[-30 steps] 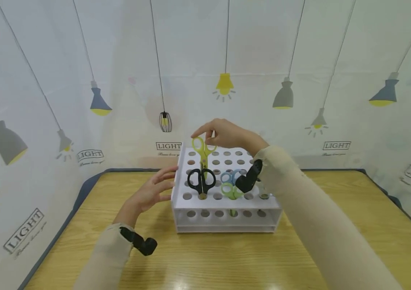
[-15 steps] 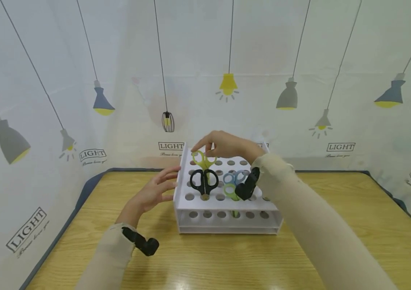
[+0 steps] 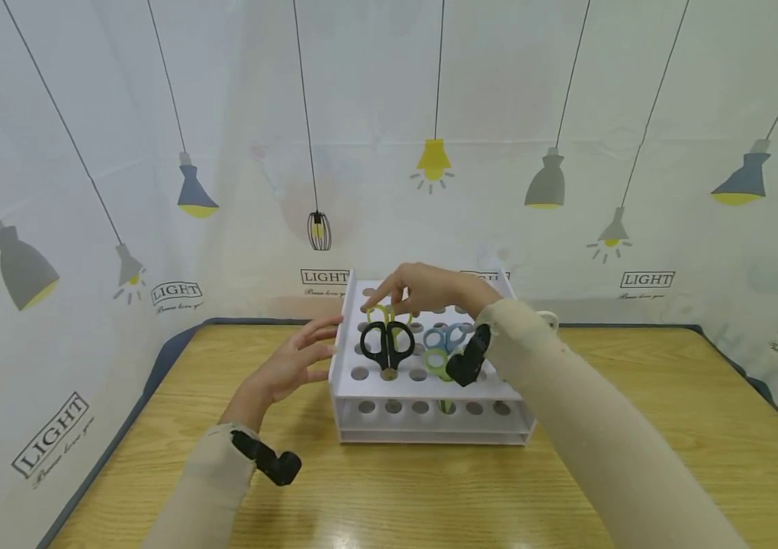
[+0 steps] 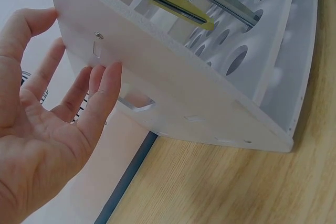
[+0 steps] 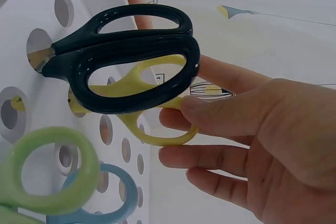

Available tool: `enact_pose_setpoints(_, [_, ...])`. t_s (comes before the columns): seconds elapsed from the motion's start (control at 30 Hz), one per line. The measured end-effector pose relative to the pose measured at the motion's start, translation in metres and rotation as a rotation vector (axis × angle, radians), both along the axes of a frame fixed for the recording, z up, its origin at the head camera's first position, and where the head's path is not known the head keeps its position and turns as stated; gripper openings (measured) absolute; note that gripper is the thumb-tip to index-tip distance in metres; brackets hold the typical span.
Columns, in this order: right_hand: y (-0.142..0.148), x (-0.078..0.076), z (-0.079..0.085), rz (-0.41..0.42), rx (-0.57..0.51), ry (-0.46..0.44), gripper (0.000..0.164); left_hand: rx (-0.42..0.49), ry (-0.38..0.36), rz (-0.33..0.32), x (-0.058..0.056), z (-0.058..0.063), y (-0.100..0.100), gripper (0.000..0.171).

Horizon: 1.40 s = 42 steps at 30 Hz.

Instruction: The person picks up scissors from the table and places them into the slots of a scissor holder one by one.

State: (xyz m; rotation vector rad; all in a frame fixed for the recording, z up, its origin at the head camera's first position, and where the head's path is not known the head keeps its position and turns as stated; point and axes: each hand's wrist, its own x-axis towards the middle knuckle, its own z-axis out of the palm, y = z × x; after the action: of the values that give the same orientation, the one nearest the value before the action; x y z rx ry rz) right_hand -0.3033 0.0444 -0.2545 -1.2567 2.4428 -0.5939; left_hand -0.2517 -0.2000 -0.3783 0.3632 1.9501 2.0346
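Observation:
My right hand [image 3: 425, 288] pinches the handle of the yellow scissors [image 5: 164, 141] between thumb and fingers, at the white rack [image 3: 430, 395] with rows of round holes. Blades down, the yellow scissors stand in a hole behind the black scissors [image 3: 377, 349]; their yellow-coated blade [image 4: 184, 8] shows below the top shelf in the left wrist view. To the right stand light green scissors [image 5: 90, 174] and blue scissors [image 5: 129, 203], also in holes. My left hand [image 3: 286, 362] touches the rack's left side panel [image 4: 152, 72] with its fingertips, fingers spread.
The rack stands on a wooden table [image 3: 389, 488] with a dark-edged back. A white curtain [image 3: 258, 152] printed with hanging lamps surrounds it. A pale ring-shaped handle [image 3: 549, 319] peeks out behind my right sleeve.
My right hand has lowered with the yellow scissors, which sink deeper into the rack behind the black scissors. The left hand stays at the side panel. The head view shifts slightly.

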Motion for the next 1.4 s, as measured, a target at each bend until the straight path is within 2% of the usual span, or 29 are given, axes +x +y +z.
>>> enact_pose_setpoints(0.43, [0.000,0.001,-0.008,0.062,0.045,-0.003,0.041,-0.008,0.005,-0.002,0.000,-0.001,0.001,0.057])
enact_pose_setpoints(0.73, [-0.002,0.003,-0.008,0.026,0.088,0.024,0.041,0.001,0.016,-0.014,0.001,-0.001,0.001,0.059])
enact_pose_setpoints(1.13, [-0.002,0.004,-0.009,0.010,0.091,0.062,0.042,0.014,0.011,-0.018,0.003,0.001,0.001,0.059])
enact_pose_setpoints(1.4, [-0.003,0.004,-0.012,-0.024,0.094,0.058,0.057,0.019,0.013,-0.021,0.003,0.002,0.001,0.059])
